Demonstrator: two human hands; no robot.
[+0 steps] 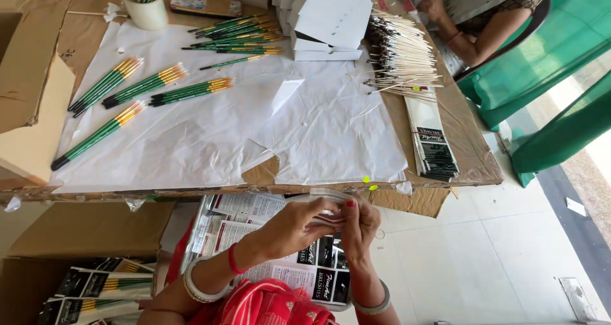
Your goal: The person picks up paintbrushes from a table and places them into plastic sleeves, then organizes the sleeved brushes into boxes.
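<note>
nearest the camera, both hands meet just below the table edge. the left hand (299, 226) and the right hand (358, 226) are pinched together on a clear plastic sleeve (328, 201) — a thin transparent wrapper held between the fingertips of both, its long axis running roughly left to right across the gap between the hands, its upper rim arching just under the table's front edge. each hand grasps one end, so neither is nearer than the other; the sleeve lies right at the fingertips, above the lap. whether anything is inside it is too hard to tell.

under the hands, on the lap, sits a stack of printed packaging cards (254, 229), black and white. to the lower left an open cardboard box (95, 226) holds packed brush sets (102, 287).

further out, the table (471, 166) is covered with crumpled white paper (331, 134). green-handled paintbrushes (146, 86) lie on it in small groups, mostly slanting up to the right, well apart from the hands. on the right side is a flat pile of black sleeves (433, 147), and beyond it a heap of pale wooden brush handles (401, 57).

farthest off are white boxes (331, 19), a white cup (146, 10) with brushes in it, and a second person's arm (490, 32) at the far right corner.
</note>
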